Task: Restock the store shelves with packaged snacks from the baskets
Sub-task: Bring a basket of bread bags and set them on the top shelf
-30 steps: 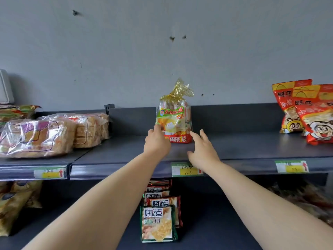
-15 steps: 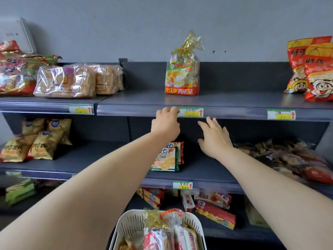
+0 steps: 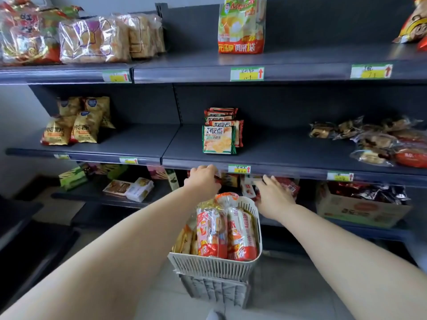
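Observation:
A white slatted basket (image 3: 215,265) stands on the floor below the shelves, holding upright snack bags (image 3: 225,229) in orange and clear wrap. My left hand (image 3: 203,181) hovers above the basket's far left corner, fingers curled, holding nothing. My right hand (image 3: 273,196) is just past the basket's right rim, fingers spread and empty. One bag of the same snack (image 3: 241,25) stands alone on the top shelf (image 3: 300,63).
Bread packs (image 3: 108,39) sit top left, red bags (image 3: 413,21) top right. The middle shelf (image 3: 277,155) holds yellow chip bags (image 3: 76,124), a green cracker stack (image 3: 220,135) and wrapped pastries (image 3: 379,142). A cardboard box (image 3: 360,207) sits lower right.
Both hands have dropped from the top shelf, past the middle shelf, to just above the basket. My view has tilted down, and the whole basket now shows.

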